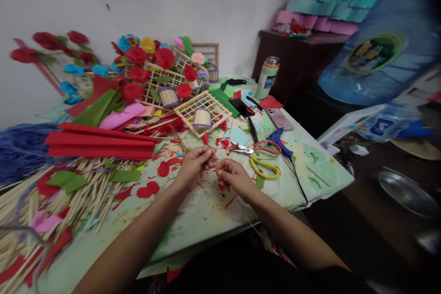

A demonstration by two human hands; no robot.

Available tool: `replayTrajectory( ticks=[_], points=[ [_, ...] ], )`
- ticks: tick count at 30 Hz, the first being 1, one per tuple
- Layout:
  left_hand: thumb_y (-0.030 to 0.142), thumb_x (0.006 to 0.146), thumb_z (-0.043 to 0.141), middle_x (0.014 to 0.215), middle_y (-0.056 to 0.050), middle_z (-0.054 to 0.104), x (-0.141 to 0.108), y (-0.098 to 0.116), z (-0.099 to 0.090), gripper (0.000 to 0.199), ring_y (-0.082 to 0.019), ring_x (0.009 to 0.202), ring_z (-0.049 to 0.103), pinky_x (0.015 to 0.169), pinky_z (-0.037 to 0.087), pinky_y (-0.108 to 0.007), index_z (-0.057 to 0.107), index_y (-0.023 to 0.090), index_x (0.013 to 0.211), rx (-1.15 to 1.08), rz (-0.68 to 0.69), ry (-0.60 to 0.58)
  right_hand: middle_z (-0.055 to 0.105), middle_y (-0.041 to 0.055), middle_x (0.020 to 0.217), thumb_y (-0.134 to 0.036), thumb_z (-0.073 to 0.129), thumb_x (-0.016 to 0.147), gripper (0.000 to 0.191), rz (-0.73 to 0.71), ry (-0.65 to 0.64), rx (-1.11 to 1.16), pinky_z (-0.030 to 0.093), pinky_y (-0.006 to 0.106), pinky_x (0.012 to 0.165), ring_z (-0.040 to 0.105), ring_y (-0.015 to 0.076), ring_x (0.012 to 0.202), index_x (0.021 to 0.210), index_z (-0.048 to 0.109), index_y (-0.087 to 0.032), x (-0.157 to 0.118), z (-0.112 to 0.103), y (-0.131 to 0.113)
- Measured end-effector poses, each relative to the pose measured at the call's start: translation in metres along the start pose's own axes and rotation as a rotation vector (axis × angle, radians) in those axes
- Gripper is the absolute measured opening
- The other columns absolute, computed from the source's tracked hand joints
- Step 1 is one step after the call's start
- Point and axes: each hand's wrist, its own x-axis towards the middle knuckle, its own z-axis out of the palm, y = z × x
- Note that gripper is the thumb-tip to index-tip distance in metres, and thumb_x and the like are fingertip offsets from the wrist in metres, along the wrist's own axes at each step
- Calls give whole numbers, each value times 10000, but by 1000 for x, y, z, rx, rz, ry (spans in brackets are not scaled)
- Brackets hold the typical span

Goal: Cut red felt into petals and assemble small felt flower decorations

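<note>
My left hand (197, 166) and my right hand (237, 178) are close together over the front middle of the table, fingertips pinched. What they hold is too small to make out; a thin pale strand (251, 224) hangs below my right hand. Scissors (264, 166) with red and yellow handles lie just beyond my right hand, blades toward my fingers. Red paper petals (148, 189) lie left of my left hand, and red scraps are scattered around both hands. Behind them a small bamboo lattice frame (204, 114) with a little half-round basket leans on the pile.
A blue glue gun (279, 141), a phone (279, 119) and a bottle (267, 78) stand or lie at the right. Folded red crepe paper (99, 141), bamboo sticks (99, 193) and paper flowers (138, 55) fill the left and back. A large water jug (382, 50) stands beyond the table.
</note>
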Motion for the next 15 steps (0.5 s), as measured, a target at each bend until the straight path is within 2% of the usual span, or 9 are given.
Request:
replayTrajectory(
  ticks=[5, 10, 15],
  points=[
    [320, 598, 768, 642, -8, 650, 1, -5, -2, 293, -52, 482, 491, 474, 380, -167, 642, 121, 773, 7, -22, 60, 459, -92, 478, -103, 482, 722, 101, 11, -10, -30, 318, 168, 317, 384, 53, 333, 730, 466, -202, 2, 2, 6],
    [257, 566, 769, 601, 9, 621, 5, -7, -4, 245, -33, 453, 452, 413, 326, -132, 635, 116, 716, -28, 27, 169, 453, -84, 496, -116, 475, 791, 84, 45, -41, -34, 329, 169, 342, 406, 65, 371, 782, 491, -198, -1, 4, 11],
    [171, 616, 717, 587, 16, 597, 13, -2, -16, 144, -17, 440, 446, 389, 310, -94, 620, 110, 703, -133, 87, 276, 449, -79, 507, -132, 492, 823, 67, 128, -154, -76, 331, 156, 390, 398, 57, 409, 786, 510, -184, -15, 4, 9]
  ],
)
